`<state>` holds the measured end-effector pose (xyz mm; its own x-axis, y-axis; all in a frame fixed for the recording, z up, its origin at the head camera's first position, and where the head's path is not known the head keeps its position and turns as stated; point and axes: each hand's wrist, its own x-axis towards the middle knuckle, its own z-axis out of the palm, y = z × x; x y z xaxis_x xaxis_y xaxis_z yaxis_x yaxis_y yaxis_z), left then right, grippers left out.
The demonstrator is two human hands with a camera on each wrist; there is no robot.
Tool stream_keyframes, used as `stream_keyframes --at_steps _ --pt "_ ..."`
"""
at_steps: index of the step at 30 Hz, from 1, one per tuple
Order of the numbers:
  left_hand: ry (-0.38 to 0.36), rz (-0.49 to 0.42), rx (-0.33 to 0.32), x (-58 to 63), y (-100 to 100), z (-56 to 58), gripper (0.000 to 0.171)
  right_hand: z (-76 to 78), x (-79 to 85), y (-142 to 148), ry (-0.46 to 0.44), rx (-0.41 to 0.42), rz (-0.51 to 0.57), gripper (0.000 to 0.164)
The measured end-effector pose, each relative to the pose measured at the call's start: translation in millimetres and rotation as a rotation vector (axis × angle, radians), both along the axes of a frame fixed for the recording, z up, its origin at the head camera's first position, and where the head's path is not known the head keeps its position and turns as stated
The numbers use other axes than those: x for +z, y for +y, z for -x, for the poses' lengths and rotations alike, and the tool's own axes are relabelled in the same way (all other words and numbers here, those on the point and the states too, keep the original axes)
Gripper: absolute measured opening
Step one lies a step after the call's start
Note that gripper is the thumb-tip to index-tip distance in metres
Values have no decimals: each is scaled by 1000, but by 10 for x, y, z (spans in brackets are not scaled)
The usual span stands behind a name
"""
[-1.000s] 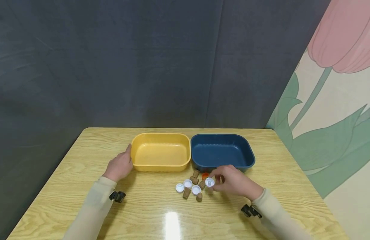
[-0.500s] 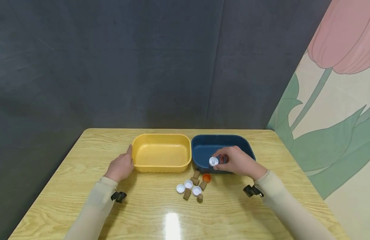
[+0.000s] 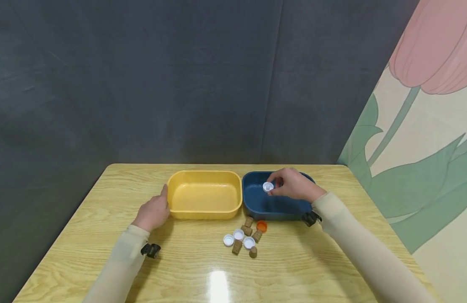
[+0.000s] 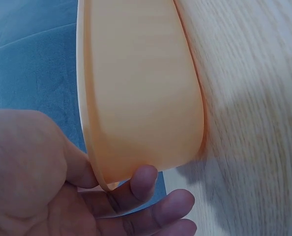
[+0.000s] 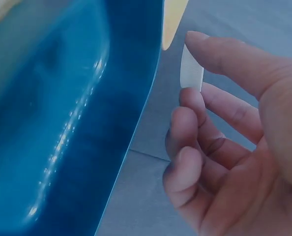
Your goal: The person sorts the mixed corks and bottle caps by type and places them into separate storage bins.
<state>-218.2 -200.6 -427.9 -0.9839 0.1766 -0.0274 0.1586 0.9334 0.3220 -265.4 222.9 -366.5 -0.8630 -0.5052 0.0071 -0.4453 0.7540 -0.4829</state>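
My right hand [image 3: 292, 184] pinches a white bottle cap [image 3: 268, 187] between thumb and index finger, above the dark blue plastic tub [image 3: 274, 216]. In the right wrist view the cap [image 5: 190, 69] appears edge-on between the fingertips, and the other fingers are curled below it. My left hand [image 3: 153, 211] holds the left end of the yellow plastic tub [image 3: 204, 214]. The left wrist view has the thumb over the tub's rim [image 4: 88, 142], with the index finger against its outer wall.
In front of the tubs lie several corks [image 3: 237, 247], several white caps [image 3: 249, 242] and an orange cap [image 3: 261, 226]. The two tubs stand side by side on the wooden table [image 3: 173, 269]. A dark curtain [image 3: 195, 84] hangs behind.
My right hand has carried the white bottle cap up from beside the pile, over the blue tub's front rim and farther back above its inside. My left hand stays at the yellow tub.
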Motion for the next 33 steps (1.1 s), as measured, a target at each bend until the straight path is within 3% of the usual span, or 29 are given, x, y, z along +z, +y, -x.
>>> stream_keyframes --at_steps 12,19,33 --pt "-16 8 4 24 24 6 62 336 -58 -33 -71 -41 -75 28" --pt "-32 1 9 38 22 7 63 500 -173 -44 -109 -67 -128 28" --pt "-30 4 10 28 19 13 64 626 -323 -99 -206 -74 -208 18"
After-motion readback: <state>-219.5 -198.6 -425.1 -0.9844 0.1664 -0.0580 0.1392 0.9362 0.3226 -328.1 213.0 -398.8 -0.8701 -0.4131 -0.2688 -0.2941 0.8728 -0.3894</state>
